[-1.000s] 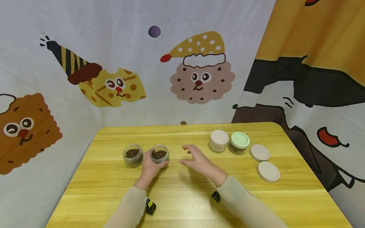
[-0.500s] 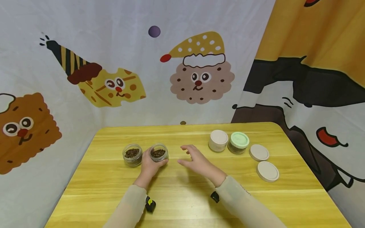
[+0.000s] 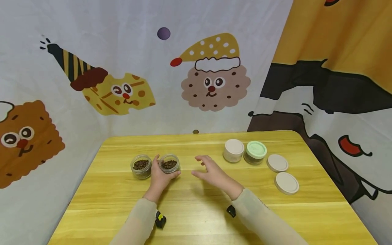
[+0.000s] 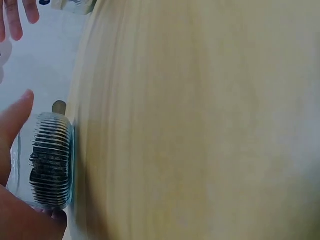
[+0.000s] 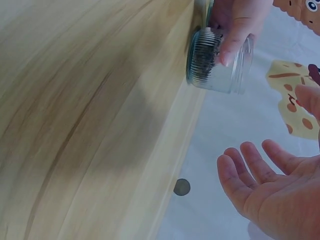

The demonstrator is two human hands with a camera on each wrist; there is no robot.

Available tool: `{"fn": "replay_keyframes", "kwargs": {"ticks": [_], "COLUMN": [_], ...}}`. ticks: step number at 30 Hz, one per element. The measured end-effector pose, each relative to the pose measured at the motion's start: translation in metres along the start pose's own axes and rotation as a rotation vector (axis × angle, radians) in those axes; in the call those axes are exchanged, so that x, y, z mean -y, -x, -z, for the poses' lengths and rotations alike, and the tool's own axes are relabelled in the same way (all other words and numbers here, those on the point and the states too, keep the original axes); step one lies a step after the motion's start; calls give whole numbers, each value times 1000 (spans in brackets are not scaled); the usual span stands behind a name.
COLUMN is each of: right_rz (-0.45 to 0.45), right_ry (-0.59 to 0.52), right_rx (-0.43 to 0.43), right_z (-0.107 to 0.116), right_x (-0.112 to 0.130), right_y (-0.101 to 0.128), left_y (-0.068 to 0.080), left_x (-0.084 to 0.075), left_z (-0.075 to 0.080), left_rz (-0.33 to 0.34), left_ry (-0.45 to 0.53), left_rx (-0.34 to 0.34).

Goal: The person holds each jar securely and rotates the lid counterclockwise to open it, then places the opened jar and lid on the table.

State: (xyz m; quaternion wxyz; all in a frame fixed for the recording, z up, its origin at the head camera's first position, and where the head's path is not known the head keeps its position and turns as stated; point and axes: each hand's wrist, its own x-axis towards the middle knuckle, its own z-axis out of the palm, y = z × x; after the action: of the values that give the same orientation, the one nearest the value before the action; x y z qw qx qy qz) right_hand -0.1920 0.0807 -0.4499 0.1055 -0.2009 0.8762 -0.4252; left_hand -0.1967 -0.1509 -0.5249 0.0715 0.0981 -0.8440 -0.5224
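My left hand point(image 3: 160, 178) holds an open clear jar point(image 3: 169, 164) of dark brown bits, its thumb along the near side and its fingers at the left. In the left wrist view the ribbed jar point(image 4: 52, 160) stands on the table beside the thumb. A second open jar point(image 3: 141, 166) with similar contents is just left of that hand. Apart from the jars, my right hand point(image 3: 212, 173) hovers over the table with fingers spread and nothing in them. The right wrist view shows this hand point(image 5: 280, 195) palm-up in the picture, facing the held jar point(image 5: 215, 60).
At the back right stand a jar with a whitish lid point(image 3: 233, 150) and one with a mint-green lid point(image 3: 255, 152). Two loose off-white lids point(image 3: 277, 163) lie right of them on the wooden table point(image 3: 196, 217). A printed curtain point(image 3: 128, 41) hangs behind the table.
The view has shifted very slightly. My left fingertips stand a little farther from the held jar's rim. My right hand and the other jars and lids stay put.
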Motion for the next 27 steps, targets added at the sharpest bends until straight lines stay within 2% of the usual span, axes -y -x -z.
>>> {"fn": "replay_keyframes", "kwargs": {"ticks": [6,13,20,23,27], "right_rz": [-16,-30,0,-15,-67], "right_ry": [7,-3,-59,-87,-154], "right_rx": [-27,-46,-141,-187,-291], "right_z": [3,8,17,23,30], "right_x": [-5,-13,-26,-32,-42], "right_y": [1,1,8,11,15], "left_y": [0,5,8,8,8], "left_x": [-3,-21,-46,-56,-68], "left_z": [1,0,3,3,3], "left_rz": [-34,-99,-236,-279,-315], "left_ry": [30,74,179,233,269], "left_rx": [-7,-37,-97,-81,-17]}}
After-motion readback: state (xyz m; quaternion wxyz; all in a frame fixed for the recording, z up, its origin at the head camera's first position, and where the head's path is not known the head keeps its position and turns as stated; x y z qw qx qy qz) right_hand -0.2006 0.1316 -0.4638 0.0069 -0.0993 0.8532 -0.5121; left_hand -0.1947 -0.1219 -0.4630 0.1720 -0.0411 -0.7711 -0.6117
